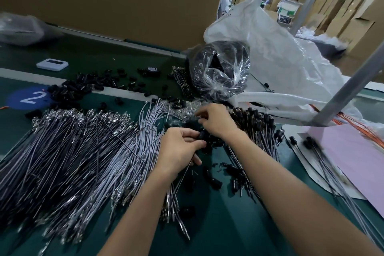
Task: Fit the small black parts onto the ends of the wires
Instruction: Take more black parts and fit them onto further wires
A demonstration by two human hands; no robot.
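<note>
Wires (72, 151) mostly bare; one small black part (202, 136) is in the fingers.

Head view: on the green worktop (239, 224) a large heap of grey wires with bare metal ends lies at the left. It is much bigger than the fitted bundle (255, 122) at the right, whose ends carry black parts, so I judge that most of the work is left. Loose black parts (79, 87) lie farther back, beside a clear bag (220, 70) of dark things. The left hand (178, 149) has curled fingers and pinches the small black part together with a thin wire (187, 170) that runs down toward the person. The right hand (214, 122) is curled, fingertips down among parts just beside the fitted bundle; whether it holds something I cannot tell.
</note>
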